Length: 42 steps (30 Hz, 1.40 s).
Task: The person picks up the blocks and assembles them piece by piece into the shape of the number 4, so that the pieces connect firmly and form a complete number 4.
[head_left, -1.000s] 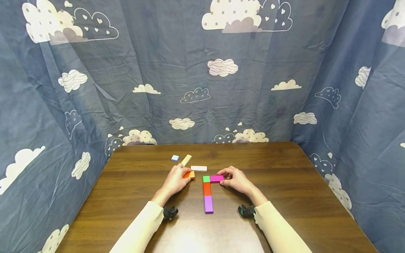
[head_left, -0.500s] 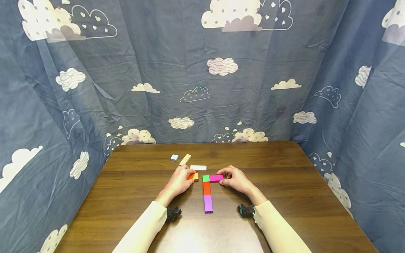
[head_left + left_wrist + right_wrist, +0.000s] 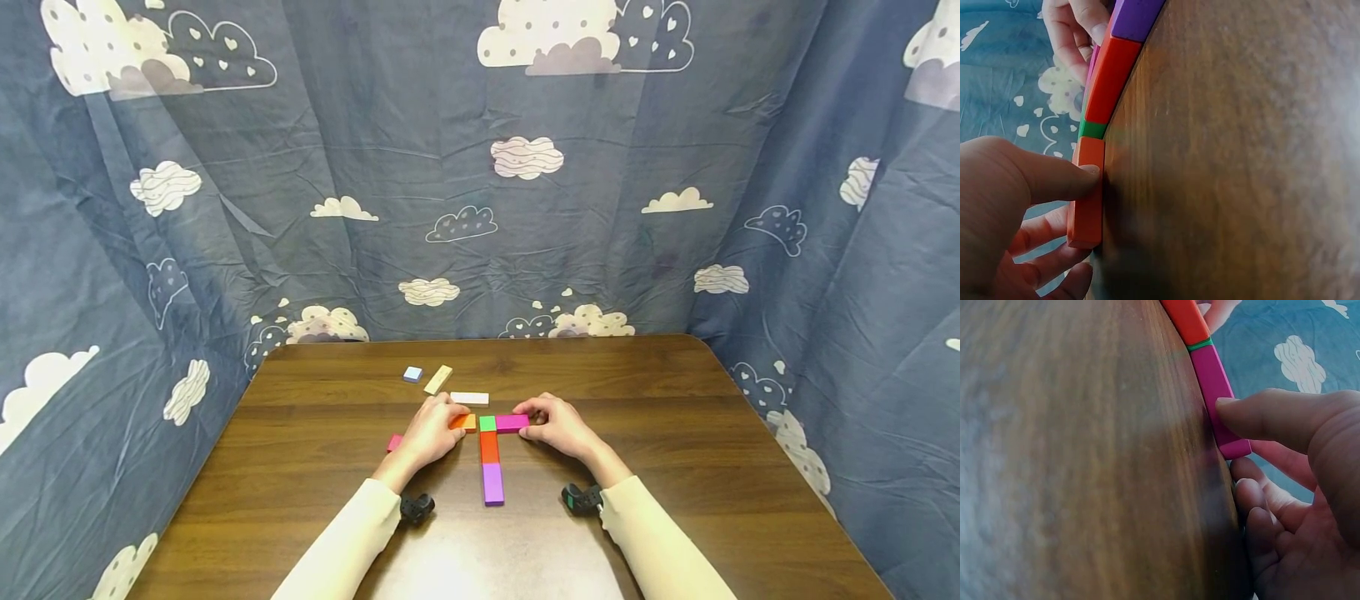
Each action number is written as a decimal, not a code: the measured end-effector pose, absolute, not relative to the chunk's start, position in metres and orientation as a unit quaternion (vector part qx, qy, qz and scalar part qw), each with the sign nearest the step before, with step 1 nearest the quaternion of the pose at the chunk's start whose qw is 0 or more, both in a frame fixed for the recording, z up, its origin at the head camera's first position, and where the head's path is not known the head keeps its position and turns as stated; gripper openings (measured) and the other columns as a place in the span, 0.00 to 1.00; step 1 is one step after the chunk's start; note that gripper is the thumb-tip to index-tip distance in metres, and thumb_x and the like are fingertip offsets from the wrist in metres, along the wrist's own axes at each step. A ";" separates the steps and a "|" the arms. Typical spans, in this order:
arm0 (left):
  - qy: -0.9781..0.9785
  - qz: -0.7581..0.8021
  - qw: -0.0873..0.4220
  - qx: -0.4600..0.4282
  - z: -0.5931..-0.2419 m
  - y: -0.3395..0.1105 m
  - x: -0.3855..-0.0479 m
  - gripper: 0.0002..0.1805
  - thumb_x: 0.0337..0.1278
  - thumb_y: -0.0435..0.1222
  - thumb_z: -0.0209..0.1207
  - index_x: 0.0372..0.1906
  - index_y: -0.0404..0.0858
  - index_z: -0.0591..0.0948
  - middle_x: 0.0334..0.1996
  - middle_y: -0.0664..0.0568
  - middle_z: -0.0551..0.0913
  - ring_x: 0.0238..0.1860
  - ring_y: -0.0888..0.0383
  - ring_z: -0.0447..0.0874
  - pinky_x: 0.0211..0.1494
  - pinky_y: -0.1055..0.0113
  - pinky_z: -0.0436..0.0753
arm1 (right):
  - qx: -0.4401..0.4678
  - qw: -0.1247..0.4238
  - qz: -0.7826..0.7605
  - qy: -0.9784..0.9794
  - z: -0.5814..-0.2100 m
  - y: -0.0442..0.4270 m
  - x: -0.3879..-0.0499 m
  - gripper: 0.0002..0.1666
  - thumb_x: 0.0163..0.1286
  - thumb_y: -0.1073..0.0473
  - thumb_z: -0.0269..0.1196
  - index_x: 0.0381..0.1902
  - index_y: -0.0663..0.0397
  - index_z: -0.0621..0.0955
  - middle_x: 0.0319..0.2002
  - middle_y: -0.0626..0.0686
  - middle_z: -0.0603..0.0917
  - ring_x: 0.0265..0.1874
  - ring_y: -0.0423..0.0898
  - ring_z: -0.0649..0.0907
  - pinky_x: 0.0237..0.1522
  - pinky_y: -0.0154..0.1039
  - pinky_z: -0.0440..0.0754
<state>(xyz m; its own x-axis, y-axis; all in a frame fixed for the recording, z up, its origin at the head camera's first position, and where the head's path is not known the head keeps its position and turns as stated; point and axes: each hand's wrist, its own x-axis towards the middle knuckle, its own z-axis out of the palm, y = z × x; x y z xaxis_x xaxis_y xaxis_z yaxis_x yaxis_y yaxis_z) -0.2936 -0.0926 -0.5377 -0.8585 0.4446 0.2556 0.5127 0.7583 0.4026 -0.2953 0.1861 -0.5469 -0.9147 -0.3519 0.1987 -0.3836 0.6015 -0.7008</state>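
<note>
My left hand [image 3: 429, 431] pinches an orange block [image 3: 1088, 215] between thumb and fingers, flat on the table just left of a small green block [image 3: 487, 423]. Whether orange and green touch I cannot tell. On the green block's other side lies a magenta block [image 3: 512, 423], its end against the green. My right hand [image 3: 561, 427] pinches that magenta block, thumb on the near side, as the right wrist view [image 3: 1216, 406] confirms for the block. Toward me from the green block run a red block [image 3: 489, 447] and then a purple block [image 3: 492, 485], end to end.
A white block [image 3: 470, 399] lies just behind the orange one. Farther back left are a pale yellow block [image 3: 438, 380] and a small light blue block [image 3: 412, 374]. A pinkish-red block [image 3: 393, 442] sits partly hidden by my left hand. A curtain [image 3: 450, 275] hangs behind the table [image 3: 675, 500].
My left hand has slid the orange block rightward, close to the green one. The pinkish-red block has come into view behind that hand. My right hand stays on the magenta block.
</note>
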 end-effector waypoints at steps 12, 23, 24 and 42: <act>-0.931 -0.239 0.075 -0.264 -0.540 -0.089 -0.292 0.16 0.52 0.35 0.72 0.49 0.41 0.88 0.38 0.53 0.77 0.41 0.52 0.73 0.46 0.58 0.74 | 0.206 0.017 0.395 -0.895 -0.547 0.186 -0.294 0.20 0.54 0.61 0.76 0.47 0.50 0.87 0.37 0.51 0.83 0.31 0.45 0.77 0.35 0.38 0.73; -0.931 -0.246 0.067 -0.261 -0.541 -0.088 -0.290 0.17 0.53 0.35 0.71 0.50 0.41 0.88 0.39 0.52 0.78 0.41 0.52 0.73 0.47 0.58 0.74 | 0.209 0.022 0.399 -0.893 -0.547 0.185 -0.293 0.20 0.54 0.61 0.76 0.47 0.51 0.87 0.37 0.52 0.83 0.31 0.46 0.78 0.35 0.39 0.73; -0.931 -0.245 0.066 -0.261 -0.541 -0.088 -0.290 0.17 0.53 0.35 0.71 0.50 0.41 0.88 0.39 0.52 0.78 0.42 0.52 0.73 0.47 0.58 0.74 | 0.209 0.022 0.399 -0.893 -0.548 0.185 -0.293 0.20 0.54 0.61 0.76 0.47 0.51 0.87 0.37 0.52 0.83 0.31 0.46 0.78 0.35 0.39 0.73; -0.929 -0.249 0.069 -0.267 -0.540 -0.089 -0.292 0.17 0.52 0.35 0.72 0.49 0.41 0.88 0.39 0.51 0.79 0.41 0.52 0.73 0.45 0.58 0.74 | 0.202 0.014 0.396 -0.896 -0.548 0.186 -0.295 0.19 0.55 0.60 0.77 0.46 0.49 0.88 0.36 0.51 0.81 0.32 0.46 0.78 0.36 0.41 0.73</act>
